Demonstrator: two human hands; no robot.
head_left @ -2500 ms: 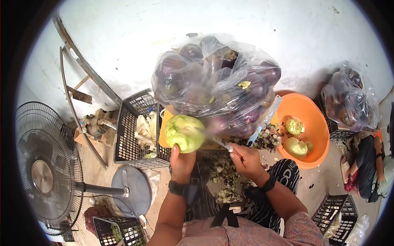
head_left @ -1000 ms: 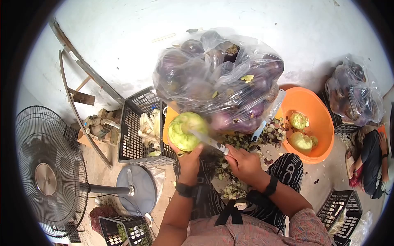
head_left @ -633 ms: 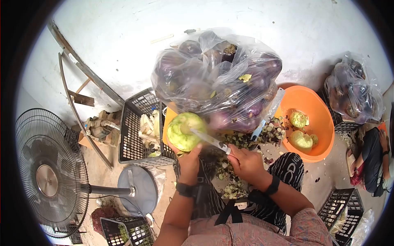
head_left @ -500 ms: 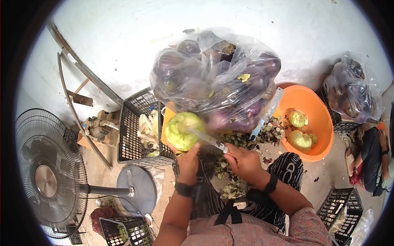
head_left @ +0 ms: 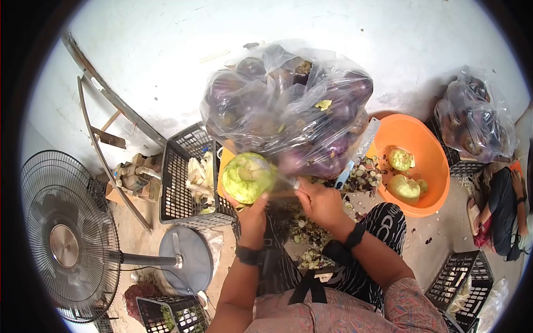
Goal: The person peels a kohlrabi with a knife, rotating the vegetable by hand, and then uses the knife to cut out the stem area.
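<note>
A large round vegetable (head_left: 244, 183), pared to pale green flesh with a whitish patch on top, rests in my left hand (head_left: 254, 222), whose fingers curl round its underside. My right hand (head_left: 322, 206) is closed round the handle of a knife (head_left: 296, 184). Motion smears the blade, which points toward the vegetable; whether it touches cannot be made out. Just beyond both hands bulges a clear plastic bag (head_left: 288, 111) of round purple vegetables. Below my hands, dark-skinned parings (head_left: 311, 238) are heaped between my knees.
Right of the bag stands an orange basin (head_left: 438, 177) holding several pared vegetables; a second blade (head_left: 366, 139) with a light blue handle lies beside it. Black crates (head_left: 177, 205) stand left and right. A fan (head_left: 64, 244) occupies the left. Another person's arm and leg (head_left: 502, 216) show far right.
My right hand has shifted slightly up and left, and the knife blade, which lay across the vegetable's top, is now a blur at its right side. The left hand still holds the vegetable.
</note>
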